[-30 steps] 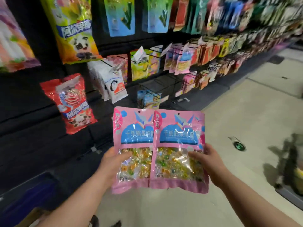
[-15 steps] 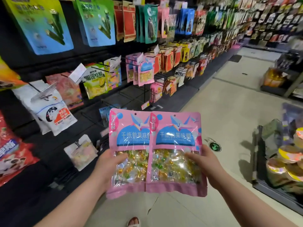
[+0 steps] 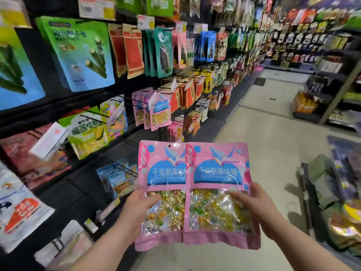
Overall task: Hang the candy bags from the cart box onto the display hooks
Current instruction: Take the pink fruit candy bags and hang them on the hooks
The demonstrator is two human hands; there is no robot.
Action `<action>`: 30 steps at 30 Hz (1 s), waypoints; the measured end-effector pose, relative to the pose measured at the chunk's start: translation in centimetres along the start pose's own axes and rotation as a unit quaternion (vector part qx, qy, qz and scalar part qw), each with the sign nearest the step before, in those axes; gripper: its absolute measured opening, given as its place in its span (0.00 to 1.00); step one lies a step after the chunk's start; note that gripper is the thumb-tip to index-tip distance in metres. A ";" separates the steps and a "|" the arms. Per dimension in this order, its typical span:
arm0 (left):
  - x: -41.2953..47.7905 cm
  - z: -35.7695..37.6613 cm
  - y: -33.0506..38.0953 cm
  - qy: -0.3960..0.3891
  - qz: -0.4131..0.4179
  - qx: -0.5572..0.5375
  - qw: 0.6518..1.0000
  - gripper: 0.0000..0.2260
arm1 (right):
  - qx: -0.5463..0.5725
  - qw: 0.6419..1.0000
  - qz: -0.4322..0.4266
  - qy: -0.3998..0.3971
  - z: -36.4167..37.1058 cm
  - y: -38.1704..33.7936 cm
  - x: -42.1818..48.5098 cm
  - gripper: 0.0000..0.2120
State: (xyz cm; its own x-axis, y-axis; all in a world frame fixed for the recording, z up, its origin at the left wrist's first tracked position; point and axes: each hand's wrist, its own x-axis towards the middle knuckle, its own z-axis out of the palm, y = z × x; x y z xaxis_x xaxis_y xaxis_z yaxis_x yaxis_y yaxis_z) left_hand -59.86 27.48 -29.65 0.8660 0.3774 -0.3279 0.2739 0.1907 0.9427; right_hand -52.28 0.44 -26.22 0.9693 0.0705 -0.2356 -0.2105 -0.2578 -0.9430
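Bare forearms, bare hands

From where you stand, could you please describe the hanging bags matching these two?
On the black display wall at left, find the middle row, right of the green durian bag. Only those hanging pink bags show a blue dome over yellow candy.

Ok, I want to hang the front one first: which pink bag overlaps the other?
The right-hand pink bag, gripped by the right hand: its left edge covers the end of the lettering on the left-hand pink bag.
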 end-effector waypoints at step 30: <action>17.2 28.6 3.9 0.101 0.003 -0.085 0.991 0.13 | -0.045 0.992 -0.052 -0.108 -19.9 -4.1 33.3 0.15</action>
State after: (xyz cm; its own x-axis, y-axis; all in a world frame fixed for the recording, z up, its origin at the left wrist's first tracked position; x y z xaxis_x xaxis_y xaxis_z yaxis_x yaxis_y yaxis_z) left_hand -31.92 8.82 -29.83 0.7614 0.5492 -0.3446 0.1800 0.3316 0.9261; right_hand -16.59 -15.33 -25.52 0.9334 0.3029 -0.1926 -0.0896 -0.3230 -0.9421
